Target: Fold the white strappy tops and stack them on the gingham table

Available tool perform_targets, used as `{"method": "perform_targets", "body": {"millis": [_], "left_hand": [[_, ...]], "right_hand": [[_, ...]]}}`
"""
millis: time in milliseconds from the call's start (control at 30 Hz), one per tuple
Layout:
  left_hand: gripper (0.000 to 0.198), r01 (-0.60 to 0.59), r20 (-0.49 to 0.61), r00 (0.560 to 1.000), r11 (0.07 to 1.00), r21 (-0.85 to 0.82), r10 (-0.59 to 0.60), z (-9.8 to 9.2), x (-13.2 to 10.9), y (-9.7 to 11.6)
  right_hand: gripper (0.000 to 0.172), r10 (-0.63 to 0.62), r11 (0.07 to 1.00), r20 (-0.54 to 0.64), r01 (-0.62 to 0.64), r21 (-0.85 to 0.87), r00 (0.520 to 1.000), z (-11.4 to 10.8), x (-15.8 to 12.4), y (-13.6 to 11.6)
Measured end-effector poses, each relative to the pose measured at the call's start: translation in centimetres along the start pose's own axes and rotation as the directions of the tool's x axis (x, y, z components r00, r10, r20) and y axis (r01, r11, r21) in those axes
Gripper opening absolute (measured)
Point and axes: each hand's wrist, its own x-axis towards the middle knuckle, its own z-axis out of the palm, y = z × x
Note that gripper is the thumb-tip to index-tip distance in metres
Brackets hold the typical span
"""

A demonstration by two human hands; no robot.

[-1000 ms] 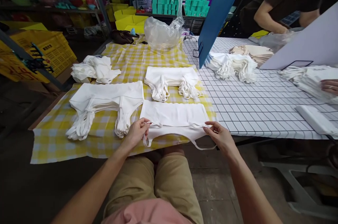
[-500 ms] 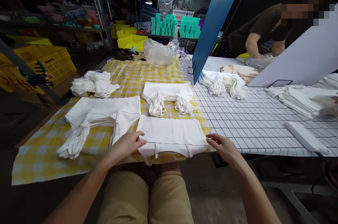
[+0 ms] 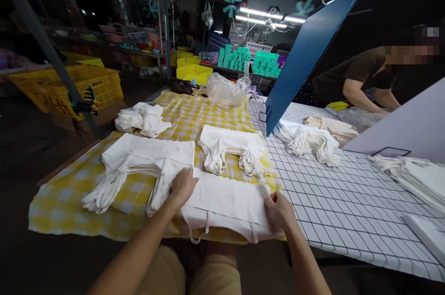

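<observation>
A white strappy camisole top (image 3: pixel 229 197) lies flat before me at the table's front edge, its thin straps hanging toward my knees. My left hand (image 3: pixel 183 187) is closed at its upper left corner, fingers curled down on the cloth. At the right edge, my right hand (image 3: pixel 281 209) pinches the fabric between thumb and fingers. Left of the top is a folded stack of white camisoles (image 3: pixel 149 149), straps bunched below. A smaller stack of white camisoles (image 3: pixel 231 140) lies just beyond the top.
Crumpled white cloth (image 3: pixel 144 119) and a clear plastic bag (image 3: pixel 225 89) rest on the yellow checked cloth (image 3: pixel 181 109). A blue board (image 3: pixel 306 49) stands upright on the grid cloth (image 3: pixel 295 193). More garment piles (image 3: pixel 306 142) lie to the right, where another person (image 3: pixel 365 72) leans over.
My left hand has moved up to the top's upper left corner, and my right hand has closed on its right edge. The camera view has shifted, so the scene sits lower.
</observation>
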Motion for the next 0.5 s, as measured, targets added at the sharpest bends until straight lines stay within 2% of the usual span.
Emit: {"method": "perform_targets", "body": {"millis": [133,200,267,400,500], "left_hand": [[0.008,-0.083,-0.048,0.996,0.979,-0.186,0.075,0.6,0.1,0.1],[0.008,-0.087,-0.053,0.996,0.939,-0.333,0.073,0.4,-0.3,0.2],[0.009,-0.118,-0.096,0.992,0.868,-0.482,0.081,-0.1,-0.9,0.1],[0.020,-0.255,-0.257,0.961,0.703,-0.664,0.106,-2.6,-2.4,-1.6],[0.025,-0.264,-0.276,0.958,0.592,-0.762,0.072,-6.0,-3.7,-3.7]], "right_hand": [[0.011,-0.026,0.992,0.048,0.020,0.122,0.999,-0.8,0.1,0.2],[0.019,-0.098,0.954,0.120,0.059,0.293,0.988,-1.8,-0.1,0.1],[0.028,-0.151,0.872,0.180,0.045,0.488,0.972,-3.1,-0.7,-0.2],[0.035,-0.169,0.725,0.244,-0.048,0.687,0.955,-6.1,-2.5,-2.0],[0.041,-0.180,0.665,0.260,-0.078,0.743,0.949,-7.8,-3.4,-4.2]]}}
